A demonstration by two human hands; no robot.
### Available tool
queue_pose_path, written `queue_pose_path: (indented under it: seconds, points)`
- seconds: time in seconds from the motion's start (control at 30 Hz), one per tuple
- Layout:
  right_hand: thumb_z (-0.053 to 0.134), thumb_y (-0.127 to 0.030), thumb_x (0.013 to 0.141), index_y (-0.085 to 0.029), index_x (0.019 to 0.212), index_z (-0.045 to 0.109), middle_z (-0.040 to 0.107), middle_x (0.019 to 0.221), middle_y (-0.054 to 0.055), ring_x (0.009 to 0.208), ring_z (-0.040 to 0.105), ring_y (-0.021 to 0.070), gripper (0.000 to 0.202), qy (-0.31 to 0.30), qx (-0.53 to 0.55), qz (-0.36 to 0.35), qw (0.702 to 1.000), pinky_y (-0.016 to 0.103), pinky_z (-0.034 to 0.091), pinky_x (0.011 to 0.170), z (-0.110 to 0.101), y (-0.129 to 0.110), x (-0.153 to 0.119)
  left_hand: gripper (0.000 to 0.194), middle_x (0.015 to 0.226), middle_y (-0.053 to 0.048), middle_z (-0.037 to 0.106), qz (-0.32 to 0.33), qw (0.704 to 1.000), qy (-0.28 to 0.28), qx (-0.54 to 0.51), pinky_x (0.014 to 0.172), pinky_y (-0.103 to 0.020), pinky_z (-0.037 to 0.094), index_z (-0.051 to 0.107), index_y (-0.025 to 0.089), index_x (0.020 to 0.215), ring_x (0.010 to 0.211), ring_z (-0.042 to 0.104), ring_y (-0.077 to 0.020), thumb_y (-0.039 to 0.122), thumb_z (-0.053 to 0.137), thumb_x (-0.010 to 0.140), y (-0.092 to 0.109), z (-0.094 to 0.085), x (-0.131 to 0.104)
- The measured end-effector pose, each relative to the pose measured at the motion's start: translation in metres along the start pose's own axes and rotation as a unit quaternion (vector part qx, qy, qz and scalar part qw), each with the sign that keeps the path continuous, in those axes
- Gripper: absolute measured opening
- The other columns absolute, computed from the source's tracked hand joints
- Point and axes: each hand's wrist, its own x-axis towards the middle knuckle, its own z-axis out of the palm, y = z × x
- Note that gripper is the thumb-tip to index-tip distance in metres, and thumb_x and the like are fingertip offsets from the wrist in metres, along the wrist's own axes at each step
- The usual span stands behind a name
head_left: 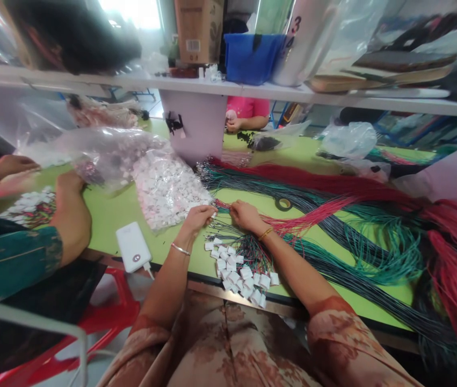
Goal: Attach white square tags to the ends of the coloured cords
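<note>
While the left hand [200, 219] pinches 1 white connector [214, 215] — right fingertips closed by red wires [225, 204]

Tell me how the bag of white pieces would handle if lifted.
The bag would probably sag and shift, being thin, wrinkled plastic around many small pieces. It looks well filled, so likely weighty; its shiny surface may feel slippery.

Your single view comes from a camera worn on your head, facing forward and steeply down over your own chest and forearms. It sits close above the green counter [107, 217], taking in the shelf [139, 80] across the top and a neighbour's arm at the left edge.
</note>
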Motion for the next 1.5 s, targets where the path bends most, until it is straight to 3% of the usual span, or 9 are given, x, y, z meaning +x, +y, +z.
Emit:
queue_pose_path:
  seconds: [0.2,0.33,0.5,0.83,1.03,1.17,1.27,1.37,1.5]
  points:
    - [0.038,-0.026,0.095,-0.015,0.098,0.059,0.066,0.085,0.01,0.071,0.052,0.0181,0.024,0.008,0.03,0.003,1.0,0.028,0.027,0.062,-0.005,0.011,-0.003,0.025,0.064,-0.006,0.063,-0.003,1.0,-0.008,-0.024,0.043,-0.019,0.029,0.074,0.012,0.073,0.049,0.044,-0.0058,0.032,0.079,0.058,-0.002,0.0,0.002]
    - [0.048,-0.03,0.091,-0.016,0.096,0.061,0.065,0.091,0.009,0.077,0.054,0.0173,0.02,-0.006,0.048,-0.038,0.998,0.026,0.03,0.065,-0.007,0.015,-0.001,0.027,0.065,-0.005,0.063,-0.007,0.999,-0.022,-0.025,0.043,-0.019,0.028,0.074,0.012,0.074,0.049,0.044,-0.0053,0.033,0.08,0.058,0.0,0.001,0.0]
    - [0.044,-0.028,0.093,-0.016,0.093,0.063,0.065,0.095,0.011,0.08,0.055,0.0184,0.023,-0.008,-0.015,0.0,1.0,0.028,0.03,0.065,-0.004,0.008,0.001,0.026,0.067,-0.005,0.063,-0.004,0.999,-0.031,-0.033,0.044,-0.019,0.028,0.074,0.012,0.075,0.049,0.043,-0.0051,0.032,0.079,0.06,0.001,0.001,-0.002]
    - [0.047,-0.032,0.092,-0.018,0.1,0.064,0.066,0.098,0.009,0.083,0.056,0.0183,0.023,0.006,0.026,0.01,1.0,0.027,0.032,0.068,-0.002,0.007,0.009,0.024,0.067,-0.005,0.063,-0.008,0.999,-0.043,-0.022,0.045,-0.021,0.029,0.074,0.012,0.076,0.05,0.044,-0.0058,0.03,0.077,0.061,-0.001,0.005,-0.002]
    - [0.046,-0.026,0.09,-0.017,0.088,0.064,0.064,0.093,0.009,0.079,0.053,0.0175,0.02,0.017,0.032,0.015,0.999,0.027,0.031,0.065,0.007,0.005,0.02,0.025,0.064,-0.003,0.061,-0.005,0.999,-0.041,-0.021,0.046,-0.02,0.029,0.074,0.012,0.075,0.049,0.044,-0.0055,0.032,0.078,0.061,-0.001,0.006,-0.002]
    - [0.044,-0.024,0.088,-0.017,0.082,0.06,0.062,0.083,0.006,0.074,0.05,0.0164,0.018,0.086,0.109,0.005,0.99,0.026,0.032,0.066,0.004,0.011,0.013,0.026,0.067,-0.004,0.063,-0.003,0.998,-0.037,-0.04,0.046,-0.02,0.03,0.073,0.012,0.078,0.05,0.045,-0.0055,0.032,0.078,0.061,-0.003,0.007,-0.001]
    - [0.043,-0.028,0.088,-0.017,0.082,0.057,0.058,0.074,0.003,0.068,0.048,0.0147,0.019,0.144,0.23,-0.002,0.963,0.025,0.035,0.065,-0.003,0.007,0.007,0.024,0.074,-0.004,0.066,0.0,0.995,-0.022,-0.096,0.05,-0.021,0.034,0.069,0.013,0.079,0.053,0.047,-0.0055,0.028,0.078,0.063,-0.005,0.01,0.0]
    - [0.048,-0.034,0.085,-0.017,0.079,0.057,0.056,0.069,0.0,0.063,0.047,0.0128,0.021,0.145,0.345,-0.022,0.927,0.024,0.036,0.062,-0.009,-0.004,0.002,0.021,0.078,-0.004,0.066,-0.007,0.986,-0.025,-0.164,0.055,-0.021,0.038,0.064,0.014,0.077,0.057,0.05,-0.0064,0.024,0.078,0.064,-0.009,0.014,0.001]
    - [0.055,-0.03,0.078,-0.016,0.075,0.06,0.058,0.068,0.0,0.06,0.046,0.0111,0.016,0.133,0.381,-0.039,0.914,0.023,0.034,0.057,-0.009,-0.016,-0.008,0.018,0.082,-0.004,0.066,-0.011,0.974,-0.063,-0.217,0.059,-0.02,0.041,0.063,0.013,0.078,0.062,0.052,-0.0071,0.02,0.076,0.068,-0.013,0.015,0.004]
